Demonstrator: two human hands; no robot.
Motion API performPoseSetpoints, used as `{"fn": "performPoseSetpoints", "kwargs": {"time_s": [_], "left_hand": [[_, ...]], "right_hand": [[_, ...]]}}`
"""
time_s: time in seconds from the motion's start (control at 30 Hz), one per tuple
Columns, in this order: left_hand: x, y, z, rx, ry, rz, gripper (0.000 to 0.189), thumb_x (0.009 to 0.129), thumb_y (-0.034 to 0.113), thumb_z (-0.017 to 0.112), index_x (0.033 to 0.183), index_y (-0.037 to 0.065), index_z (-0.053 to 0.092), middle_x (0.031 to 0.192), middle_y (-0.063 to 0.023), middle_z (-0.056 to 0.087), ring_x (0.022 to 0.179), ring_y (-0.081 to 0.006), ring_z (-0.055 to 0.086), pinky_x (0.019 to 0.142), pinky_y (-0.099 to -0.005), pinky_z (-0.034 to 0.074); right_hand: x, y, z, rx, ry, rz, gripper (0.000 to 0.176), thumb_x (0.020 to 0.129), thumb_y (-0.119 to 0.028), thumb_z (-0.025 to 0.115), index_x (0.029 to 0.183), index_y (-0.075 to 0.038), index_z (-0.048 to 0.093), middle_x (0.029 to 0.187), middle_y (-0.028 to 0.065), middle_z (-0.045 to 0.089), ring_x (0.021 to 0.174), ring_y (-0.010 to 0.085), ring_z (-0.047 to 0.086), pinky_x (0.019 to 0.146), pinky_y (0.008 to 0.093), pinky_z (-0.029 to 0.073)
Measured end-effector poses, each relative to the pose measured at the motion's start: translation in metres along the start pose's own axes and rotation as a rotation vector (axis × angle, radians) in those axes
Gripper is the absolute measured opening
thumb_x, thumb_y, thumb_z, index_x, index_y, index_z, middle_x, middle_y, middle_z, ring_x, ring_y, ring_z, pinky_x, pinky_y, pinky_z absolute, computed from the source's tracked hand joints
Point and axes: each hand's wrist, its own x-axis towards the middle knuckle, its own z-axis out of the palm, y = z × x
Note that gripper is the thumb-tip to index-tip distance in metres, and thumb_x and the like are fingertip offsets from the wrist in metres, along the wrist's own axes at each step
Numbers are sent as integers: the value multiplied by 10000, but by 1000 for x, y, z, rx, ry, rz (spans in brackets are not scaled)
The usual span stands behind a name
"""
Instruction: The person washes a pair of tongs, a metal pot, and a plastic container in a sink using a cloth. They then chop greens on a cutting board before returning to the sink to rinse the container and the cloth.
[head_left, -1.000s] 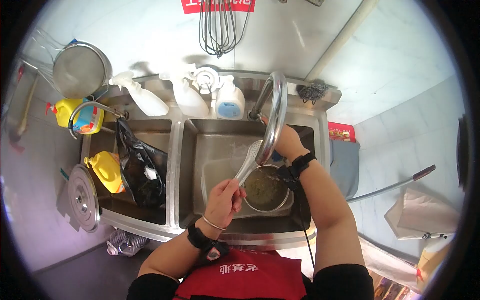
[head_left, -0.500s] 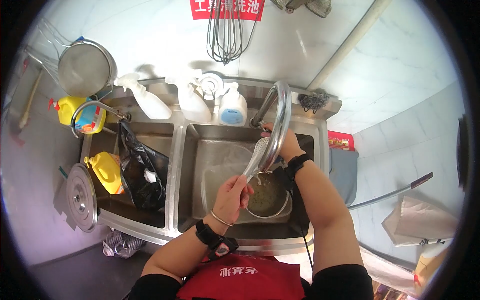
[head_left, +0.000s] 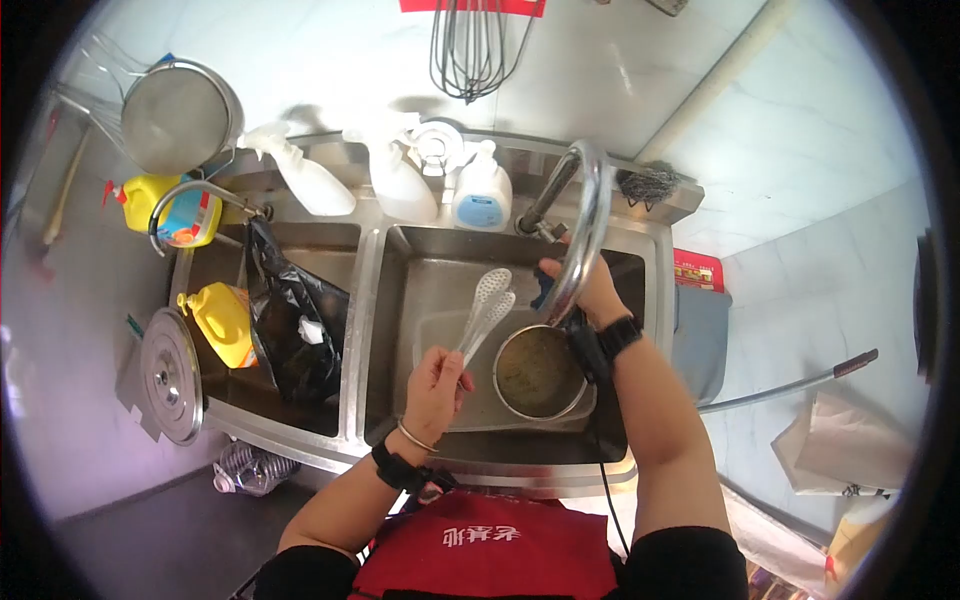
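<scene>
My left hand (head_left: 437, 388) grips metal tongs (head_left: 487, 312) by the handle end, their two perforated heads pointing up over the right sink basin (head_left: 425, 262). Behind the curved spout of the tap (head_left: 590, 225), my right hand (head_left: 592, 290) is curled close below the tap's valve. A small dark blue thing (head_left: 543, 287) shows at its fingers; I cannot tell what it is. Partly under the right wrist, a round metal pot (head_left: 540, 372) with cloudy, greenish-brown liquid sits in the basin.
In the left basin are a yellow bottle (head_left: 222, 325) and a black plastic bag (head_left: 290, 340). White spray bottles (head_left: 395, 185) and a pump bottle (head_left: 483, 195) line the back ledge. A metal lid (head_left: 170, 377) leans at the left edge. Whisks (head_left: 470, 55) hang above.
The tongs have moved away from the spout to the left, and both heads now show. My right hand has shifted slightly down from the valve. The pot is now more visible. The view has tilted down.
</scene>
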Motion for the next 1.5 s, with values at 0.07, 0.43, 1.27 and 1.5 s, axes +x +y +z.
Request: {"fn": "performPoseSetpoints", "kwargs": {"time_s": [0.07,0.43,1.27,1.5], "left_hand": [[0,-2,-10,132,76,103,286,979,284,409,785,77,445,598,-15,534,454,-67,433,414,-209,342],[4,-22,-34,338,186,314,342,991,299,352,780,41,427,534,-72,467,464,-167,477,451,-308,374],[5,-56,-78,416,132,233,335,988,332,375,790,67,427,601,5,414,508,-78,414,449,-239,356],[-9,-52,-74,434,116,93,372,984,318,362,768,22,427,572,-104,476,490,-209,500,479,-346,398]], "right_hand": [[-29,-13,5,101,-24,31,437,744,-158,752,1094,-7,539,1008,57,570,850,137,548,737,272,454],[-137,-86,91,46,-224,-206,214,770,-82,657,974,-56,596,867,75,619,790,160,611,703,278,477],[-148,-56,134,-347,-448,-643,244,761,-57,521,1003,-96,525,967,79,612,858,283,604,715,385,496],[-136,-41,136,-402,-447,-580,195,769,-37,508,945,-106,556,892,94,626,843,303,607,703,398,487]]}}
